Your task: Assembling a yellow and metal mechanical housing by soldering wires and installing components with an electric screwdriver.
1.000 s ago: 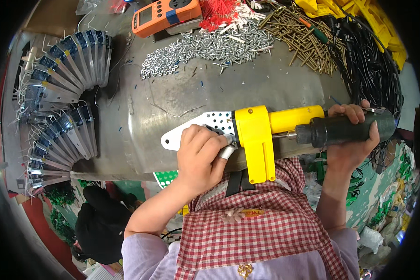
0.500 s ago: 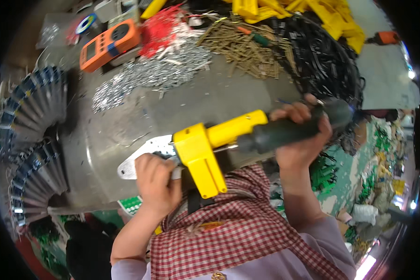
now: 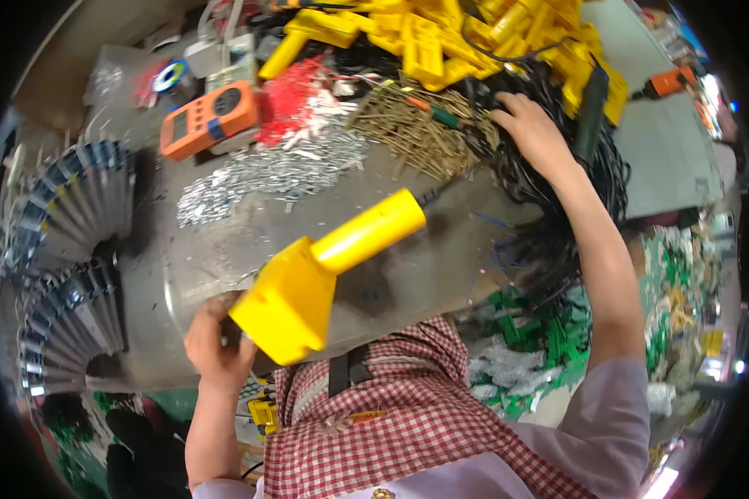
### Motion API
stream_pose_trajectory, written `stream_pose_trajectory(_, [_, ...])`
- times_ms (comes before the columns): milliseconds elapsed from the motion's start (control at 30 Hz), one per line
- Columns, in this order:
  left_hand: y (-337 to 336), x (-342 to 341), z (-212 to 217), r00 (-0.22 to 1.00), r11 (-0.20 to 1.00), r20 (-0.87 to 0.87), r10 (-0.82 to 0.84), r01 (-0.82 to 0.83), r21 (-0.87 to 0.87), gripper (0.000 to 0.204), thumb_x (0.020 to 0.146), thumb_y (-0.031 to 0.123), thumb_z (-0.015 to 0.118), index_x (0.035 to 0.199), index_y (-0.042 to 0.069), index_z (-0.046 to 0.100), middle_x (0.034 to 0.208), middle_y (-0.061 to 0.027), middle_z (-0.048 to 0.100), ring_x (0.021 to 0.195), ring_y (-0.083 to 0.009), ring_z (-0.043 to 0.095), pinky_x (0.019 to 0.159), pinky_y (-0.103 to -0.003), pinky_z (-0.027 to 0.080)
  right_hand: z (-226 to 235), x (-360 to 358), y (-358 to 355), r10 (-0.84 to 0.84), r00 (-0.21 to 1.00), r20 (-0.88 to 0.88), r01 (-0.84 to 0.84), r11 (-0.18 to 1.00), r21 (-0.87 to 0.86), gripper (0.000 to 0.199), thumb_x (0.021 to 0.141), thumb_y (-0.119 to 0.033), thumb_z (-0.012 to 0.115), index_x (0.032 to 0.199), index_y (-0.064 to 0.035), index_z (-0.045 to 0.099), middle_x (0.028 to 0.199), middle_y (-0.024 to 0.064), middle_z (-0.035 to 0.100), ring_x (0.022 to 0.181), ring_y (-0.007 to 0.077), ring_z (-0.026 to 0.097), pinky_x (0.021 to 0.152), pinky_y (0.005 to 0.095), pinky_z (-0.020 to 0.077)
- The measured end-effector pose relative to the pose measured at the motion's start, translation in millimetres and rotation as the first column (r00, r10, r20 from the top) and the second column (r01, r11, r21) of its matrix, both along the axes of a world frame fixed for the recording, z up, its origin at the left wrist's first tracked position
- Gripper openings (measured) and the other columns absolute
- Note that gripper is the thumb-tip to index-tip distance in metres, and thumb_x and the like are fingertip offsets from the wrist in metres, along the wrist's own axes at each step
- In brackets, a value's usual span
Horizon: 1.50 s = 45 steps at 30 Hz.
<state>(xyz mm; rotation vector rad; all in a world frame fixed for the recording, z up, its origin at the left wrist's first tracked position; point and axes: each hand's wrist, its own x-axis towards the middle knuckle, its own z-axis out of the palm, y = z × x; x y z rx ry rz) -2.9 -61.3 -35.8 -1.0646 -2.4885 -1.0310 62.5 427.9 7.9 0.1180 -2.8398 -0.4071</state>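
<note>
A yellow tool housing (image 3: 324,270) with a round handle and a boxy head lies tilted on the grey metal table (image 3: 441,266). My left hand (image 3: 216,345) grips its boxy end at the table's near edge; whatever lies under the head is hidden. My right hand (image 3: 534,125) has reached to the far right and rests, fingers spread, on a heap of black cables (image 3: 558,191), next to a pile of brass-coloured screws (image 3: 424,133) and a dark tool handle (image 3: 592,104).
Silver screws (image 3: 266,175) and red plugs (image 3: 295,104) lie mid-table, with an orange meter (image 3: 212,121) behind them. Yellow housings (image 3: 449,41) are heaped at the back. Fanned metal blade stacks (image 3: 71,258) line the left edge. Green parts (image 3: 549,333) lie below right.
My right hand has let go of the tool's dark grip and reached out to the cable heap. The yellow tool now stays in my left hand alone. The view has tilted.
</note>
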Motion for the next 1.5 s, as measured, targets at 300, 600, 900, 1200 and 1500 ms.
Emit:
stream_pose_trajectory(300, [-86.4,-19.5,5.5,0.75,0.757,0.599,0.279,-0.556,0.343,0.023,0.091,0.003,0.052,0.113,-0.004,0.055,0.101,-0.0039,0.061,0.092,-0.0094,0.056,0.081,-0.022,0.042,-9.6,-32.5,-183.9,0.166,0.98,0.109,0.001,0.543,-0.84,0.022,0.081,-0.016,0.067,0.096,-0.0017,0.061,0.081,0.0078,0.063,0.07,0.0138,0.06,0.061,0.0273,0.0479])
stream_pose_trajectory(600, [-91.6,5.6,15.4,0.812,0.812,-0.173,0.558,-0.577,-0.089,0.019,0.079,0.001,0.057,0.098,-0.002,0.061,0.101,-0.0165,0.059,0.093,-0.0297,0.058,0.083,-0.032,0.044,11.7,-233.3,-205.1,0.214,0.976,-0.038,-0.094,0.257,-0.962,0.022,0.084,-0.017,0.066,0.092,0.0024,0.058,0.069,0.0065,0.064,0.058,0.0102,0.061,0.053,0.0248,0.0497])
stream_pose_trajectory(900, [-79.2,86.9,-27.5,0.401,0.86,0.914,0.068,-0.488,0.151,0.027,0.08,0.01,0.068,0.103,0.0,0.058,0.094,-0.0068,0.066,0.088,-0.0136,0.062,0.081,-0.028,0.048,-6.6,-246.1,-167.8,0.138,0.988,-0.069,-0.141,0.634,-0.761,0.042,0.086,-0.028,0.064,0.111,0.0044,0.053,0.095,0.0118,0.064,0.089,0.0189,0.062,0.078,0.0298,0.0478])
stream_pose_trajectory(1200, [-69.6,103.0,-38.9,0.149,0.645,0.945,-0.291,-0.699,0.308,0.027,0.085,0.003,0.062,0.111,-0.002,0.06,0.101,-0.0033,0.066,0.092,-0.0083,0.06,0.085,-0.024,0.046,-45.5,-21.6,-360.1,0.661,0.745,0.091,-0.336,0.49,-0.805,0.023,0.067,-0.012,0.07,0.085,-0.0071,0.057,0.087,0.009,0.052,0.087,0.0248,0.05,0.084,0.0385,0.0353])
stream_pose_trajectory(1500, [-63.7,93.3,-32.4,0.447,0.776,0.893,-0.044,-0.548,0.313,0.016,0.082,0.005,0.063,0.096,0.001,0.068,0.094,-0.0045,0.059,0.087,-0.012,0.057,0.076,-0.027,0.044,-39.2,-18.8,-368.1,0.666,0.738,0.109,-0.331,0.497,-0.802,0.019,0.066,-0.008,0.069,0.081,-0.0062,0.059,0.083,0.0062,0.054,0.087,0.0246,0.051,0.085,0.0397,0.0354])
